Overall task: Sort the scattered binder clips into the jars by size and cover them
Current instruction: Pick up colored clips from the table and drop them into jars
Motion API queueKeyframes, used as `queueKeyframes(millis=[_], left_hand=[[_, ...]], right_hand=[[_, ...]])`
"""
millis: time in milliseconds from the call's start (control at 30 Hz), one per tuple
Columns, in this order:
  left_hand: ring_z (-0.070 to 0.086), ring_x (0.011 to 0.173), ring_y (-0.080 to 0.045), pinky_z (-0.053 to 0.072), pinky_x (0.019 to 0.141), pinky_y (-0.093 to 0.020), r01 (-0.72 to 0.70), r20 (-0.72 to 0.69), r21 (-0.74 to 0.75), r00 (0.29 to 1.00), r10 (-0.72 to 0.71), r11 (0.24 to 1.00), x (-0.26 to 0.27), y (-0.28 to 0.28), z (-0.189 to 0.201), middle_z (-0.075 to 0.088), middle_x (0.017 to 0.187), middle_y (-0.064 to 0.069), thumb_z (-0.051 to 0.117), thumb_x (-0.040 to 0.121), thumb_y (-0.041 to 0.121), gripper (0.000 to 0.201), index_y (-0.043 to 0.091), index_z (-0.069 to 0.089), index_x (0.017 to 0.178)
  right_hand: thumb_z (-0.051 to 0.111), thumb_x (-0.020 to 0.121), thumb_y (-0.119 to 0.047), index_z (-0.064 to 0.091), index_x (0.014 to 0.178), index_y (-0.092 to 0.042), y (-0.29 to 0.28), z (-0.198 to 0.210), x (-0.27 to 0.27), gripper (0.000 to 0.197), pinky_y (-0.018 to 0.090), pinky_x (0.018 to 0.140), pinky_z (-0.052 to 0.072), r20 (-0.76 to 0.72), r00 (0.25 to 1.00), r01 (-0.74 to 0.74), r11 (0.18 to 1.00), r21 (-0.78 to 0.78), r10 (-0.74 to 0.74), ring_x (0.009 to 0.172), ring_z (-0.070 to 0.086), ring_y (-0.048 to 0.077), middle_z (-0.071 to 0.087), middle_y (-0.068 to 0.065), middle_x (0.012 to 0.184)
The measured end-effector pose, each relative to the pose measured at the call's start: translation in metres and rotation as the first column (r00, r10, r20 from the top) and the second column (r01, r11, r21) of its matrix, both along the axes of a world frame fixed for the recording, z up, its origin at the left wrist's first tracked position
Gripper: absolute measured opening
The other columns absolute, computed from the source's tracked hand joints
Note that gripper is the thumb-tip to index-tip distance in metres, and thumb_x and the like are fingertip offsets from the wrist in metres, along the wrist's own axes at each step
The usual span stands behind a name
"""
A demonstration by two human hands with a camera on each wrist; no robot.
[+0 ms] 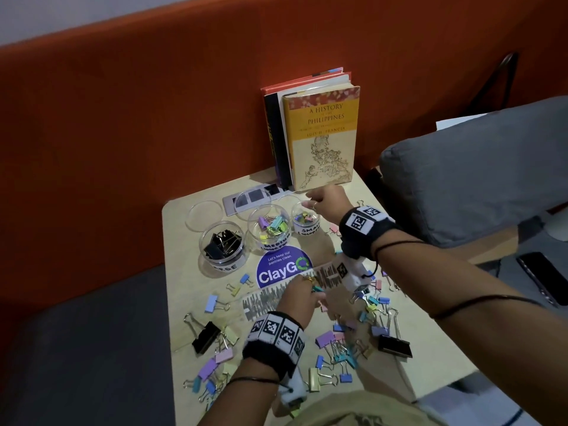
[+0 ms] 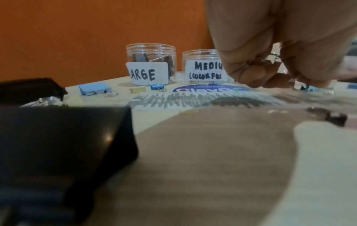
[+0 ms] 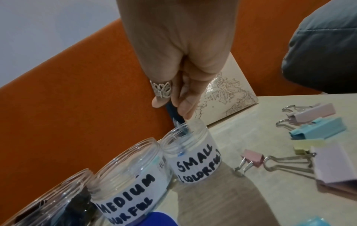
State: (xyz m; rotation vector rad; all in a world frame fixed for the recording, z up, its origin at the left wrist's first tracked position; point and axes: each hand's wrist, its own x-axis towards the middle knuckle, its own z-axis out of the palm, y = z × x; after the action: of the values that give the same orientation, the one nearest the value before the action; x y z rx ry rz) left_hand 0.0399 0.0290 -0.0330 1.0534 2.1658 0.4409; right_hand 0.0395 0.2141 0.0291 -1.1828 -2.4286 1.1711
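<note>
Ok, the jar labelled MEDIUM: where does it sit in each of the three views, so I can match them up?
Head: MEDIUM jar stands mid-table, middle of the three jars, open, colourful clips inside.
Left wrist: upper centre, right of the LARGE jar, its right side hidden behind the left hand.
Right wrist: lower left, left of the SMALL jar.
Shared landmark: the blue ClayGo sticker in front of the jar.

Right hand (image 3: 179,61) pinches small blue clip (image 3: 174,113) right over open SMALL jar (image 3: 190,154); MEDIUM jar (image 3: 129,175) touching beside it.
</note>
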Motion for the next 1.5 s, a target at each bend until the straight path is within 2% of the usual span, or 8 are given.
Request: queueKeyframes(millis=[200,367,567,767,900,1067,1367,1500], left_hand=[[0.06,0.083,-0.02,0.047,0.067,-0.021,-0.149,-0.013,0.171,0.988,0.153,0.974,-0.039,0.031,0.037,0.063,0.098,-0.011,0.048,0.096,0.014,0.022,0.0,0.062,0.108],[0.06,0.108,-0.025,0.041,0.091,-0.029,-0.184,-0.092,0.208,0.974,0.207,0.961,-0.067,0.091,0.063,0.064,0.112,-0.014,0.052,0.094,0.012,0.029,0.009,0.053,0.123],[0.057,0.111,-0.032,0.048,0.094,-0.037,0.036,-0.308,0.055,0.951,-0.018,0.998,-0.085,0.133,0.06,0.059,0.122,-0.017,0.057,0.09,0.011,0.028,0.006,0.062,0.117],[0.035,0.128,-0.024,0.04,0.101,-0.038,0.207,-0.443,0.078,0.884,-0.152,0.975,-0.071,0.116,0.054,0.041,0.141,-0.003,0.054,0.092,0.019,0.041,0.021,0.05,0.133],[0.044,0.12,-0.015,0.043,0.1,-0.031,0.318,-0.355,0.176,0.903,-0.241,0.931,-0.038,0.097,0.048,0.05,0.128,0.002,0.056,0.092,0.016,0.029,0.02,0.06,0.12],[0.046,0.117,-0.021,0.048,0.094,-0.034,0.419,-0.238,-0.066,0.875,-0.422,0.906,-0.01,0.098,0.02,0.044,0.131,-0.004,0.063,0.087,0.018,0.038,0.012,0.056,0.124],[0.053,0.113,-0.022,0.048,0.093,-0.032,0.384,-0.206,-0.142,0.89,-0.407,0.912,0.001,0.106,0.0,0.043,0.127,-0.009,0.06,0.088,0.004,0.028,0.009,0.057,0.115],[0.052,0.114,-0.024,0.048,0.093,-0.036,0.333,-0.196,-0.142,0.914,-0.356,0.932,0.0,0.102,0.001,0.046,0.125,-0.009,0.061,0.09,0.016,0.028,0.01,0.057,0.116]], right_hand=[[0.074,0.076,-0.017,0.059,0.119,-0.007,0.007,-0.019,0.023,0.047,0.029,0.085,0.046,0.04,0.999,-0.012,0.995,0.096,0.008,0.099,0.062,0.026,0.065,0.014,0.115],[0.071,0.077,-0.016,0.057,0.121,-0.009,0.004,-0.038,0.042,0.046,0.033,0.092,0.044,0.161,0.984,-0.088,0.99,0.108,0.07,0.107,0.057,0.028,0.061,0.015,0.119],[0.072,0.077,-0.017,0.067,0.105,-0.011,-0.005,-0.047,0.081,0.028,0.02,0.076,0.036,0.116,0.986,-0.128,0.986,0.108,0.116,0.097,0.06,0.024,0.066,0.01,0.104],[0.066,0.078,-0.007,0.066,0.105,-0.016,-0.007,-0.051,0.125,0.028,0.025,0.088,0.041,0.144,0.98,-0.157,0.979,0.13,0.138,0.104,0.056,0.022,0.063,0.005,0.111],[0.06,0.081,-0.006,0.062,0.112,-0.011,-0.009,-0.05,0.148,0.032,0.033,0.09,0.046,0.209,0.976,-0.096,0.986,0.14,0.065,0.111,0.052,0.024,0.057,0.008,0.12],[0.067,0.072,0.003,0.056,0.119,-0.014,-0.009,-0.061,0.162,0.051,0.026,0.081,0.05,0.343,0.939,-0.055,0.996,0.066,0.029,0.112,0.048,0.024,0.05,0.008,0.125],[0.063,0.072,0.007,0.064,0.089,-0.01,-0.017,-0.062,0.167,0.024,0.011,0.06,0.036,0.323,0.944,-0.08,0.996,0.043,0.062,0.075,0.053,0.015,0.061,0.006,0.092],[0.06,0.077,0.007,0.065,0.089,-0.008,-0.017,-0.06,0.168,0.019,0.005,0.052,0.035,0.286,0.957,-0.066,0.998,0.019,0.058,0.068,0.054,0.009,0.064,0.008,0.089]])
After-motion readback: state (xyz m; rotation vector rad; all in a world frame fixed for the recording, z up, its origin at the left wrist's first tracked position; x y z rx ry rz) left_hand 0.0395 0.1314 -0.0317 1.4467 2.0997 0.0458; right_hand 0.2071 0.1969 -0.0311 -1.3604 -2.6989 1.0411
